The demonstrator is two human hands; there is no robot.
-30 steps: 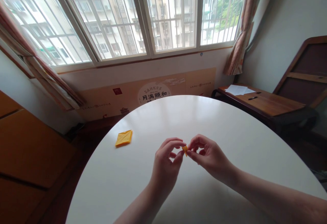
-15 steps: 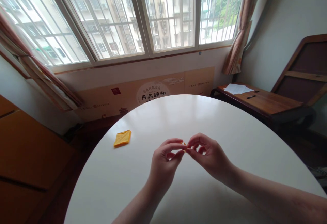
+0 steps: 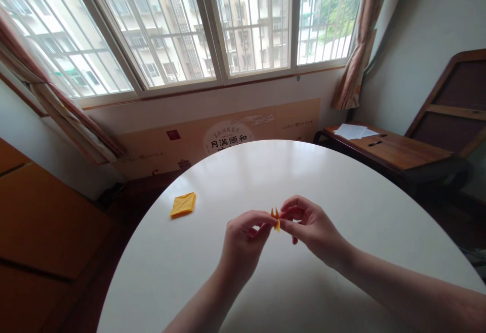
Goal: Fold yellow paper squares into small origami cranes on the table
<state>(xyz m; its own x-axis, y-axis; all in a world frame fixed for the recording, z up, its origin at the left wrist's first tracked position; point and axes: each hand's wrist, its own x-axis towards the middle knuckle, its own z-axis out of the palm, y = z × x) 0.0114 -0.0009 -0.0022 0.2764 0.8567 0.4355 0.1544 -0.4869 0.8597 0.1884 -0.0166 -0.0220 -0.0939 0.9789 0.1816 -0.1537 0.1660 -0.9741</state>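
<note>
Orange paper [image 3: 276,218] more exposed, left hand [image 3: 243,246] and right hand [image 3: 309,227] pinching it, folds unclear

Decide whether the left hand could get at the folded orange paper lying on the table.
Probably yes: only bare white table lies between the left hand and the folded orange paper. But it and the right hand are pinching a small orange piece.

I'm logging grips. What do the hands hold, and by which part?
A tiny folded orange paper, pinched between both hands: the left hand grips its left edge, the right hand its right edge.
</note>
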